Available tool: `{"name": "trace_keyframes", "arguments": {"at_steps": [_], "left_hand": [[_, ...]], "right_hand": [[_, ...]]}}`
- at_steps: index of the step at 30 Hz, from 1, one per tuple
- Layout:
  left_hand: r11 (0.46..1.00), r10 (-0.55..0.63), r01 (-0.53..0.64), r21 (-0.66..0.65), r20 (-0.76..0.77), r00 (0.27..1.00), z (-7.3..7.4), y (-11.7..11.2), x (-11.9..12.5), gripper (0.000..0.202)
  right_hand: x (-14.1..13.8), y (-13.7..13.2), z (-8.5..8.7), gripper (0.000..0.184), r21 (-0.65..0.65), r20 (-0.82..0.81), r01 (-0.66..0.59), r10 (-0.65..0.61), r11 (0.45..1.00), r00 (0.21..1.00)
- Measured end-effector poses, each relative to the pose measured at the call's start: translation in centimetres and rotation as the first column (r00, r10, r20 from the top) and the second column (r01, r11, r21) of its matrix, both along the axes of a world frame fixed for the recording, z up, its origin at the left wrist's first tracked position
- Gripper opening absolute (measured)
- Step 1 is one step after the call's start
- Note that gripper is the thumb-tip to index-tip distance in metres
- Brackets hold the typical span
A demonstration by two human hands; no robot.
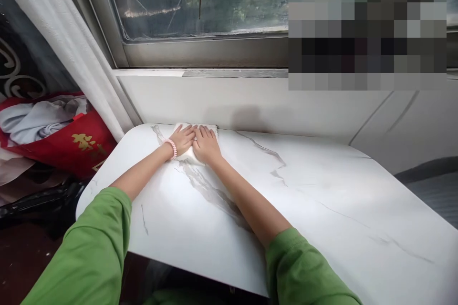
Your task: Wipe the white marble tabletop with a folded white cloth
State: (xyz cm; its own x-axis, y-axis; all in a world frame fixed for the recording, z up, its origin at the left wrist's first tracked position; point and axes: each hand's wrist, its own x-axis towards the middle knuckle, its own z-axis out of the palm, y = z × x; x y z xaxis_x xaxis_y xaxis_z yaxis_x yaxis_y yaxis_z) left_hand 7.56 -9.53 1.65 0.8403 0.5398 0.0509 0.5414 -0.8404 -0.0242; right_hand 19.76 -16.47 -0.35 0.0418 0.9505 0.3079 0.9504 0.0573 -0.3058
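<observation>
A pale cloth (188, 154) lies flat near the far edge of a white, marble-patterned table (322, 176). My left hand (182, 139) rests on it with the fingers stretched out, and a pink beaded band circles that wrist. Beside it, my right hand (206, 144) presses on the same cloth, fingers extended and touching the left fingertips. Both palms face down, and much of the cloth is hidden under them. Neither hand has its fingers wrapped round anything.
The table's far edge meets a white wall (171, 95) below a metal-framed window (207, 52). Left of the table hang a white curtain (75, 38) and a red bag (89, 138) stuffed with clothes. A black chair-like part (39, 200) stands low at the left.
</observation>
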Motion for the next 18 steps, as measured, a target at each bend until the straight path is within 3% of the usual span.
{"name": "trace_keyframes", "arguments": {"at_steps": [5,10,14,18], "left_hand": [[0.998,0.003,-0.004,0.063,0.026,1.000,-0.6,-5.8,-2.9,0.047],[0.998,-0.016,0.009,0.066,0.092,0.996,-0.2,-13.5,-8.2,0.046],[0.997,0.037,-0.044,0.065,0.106,0.994,0.5,-19.0,-12.4,0.049],[0.993,0.091,-0.097,0.060,0.099,0.991,0.7,-22.1,-14.6,0.054]], "right_hand": [[-2.1,-5.4,0.1,0.049,-0.002,-0.004,-0.084,0.084,0.996,0.996],[-5.9,-12.1,1.0,0.050,-0.047,-0.189,-0.222,0.210,0.974,0.959],[-8.3,-16.0,2.1,0.046,-0.047,-0.463,-0.403,0.338,0.914,0.819],[-9.2,-17.9,2.8,0.053,-0.041,-0.631,-0.514,0.377,0.857,0.679]]}}
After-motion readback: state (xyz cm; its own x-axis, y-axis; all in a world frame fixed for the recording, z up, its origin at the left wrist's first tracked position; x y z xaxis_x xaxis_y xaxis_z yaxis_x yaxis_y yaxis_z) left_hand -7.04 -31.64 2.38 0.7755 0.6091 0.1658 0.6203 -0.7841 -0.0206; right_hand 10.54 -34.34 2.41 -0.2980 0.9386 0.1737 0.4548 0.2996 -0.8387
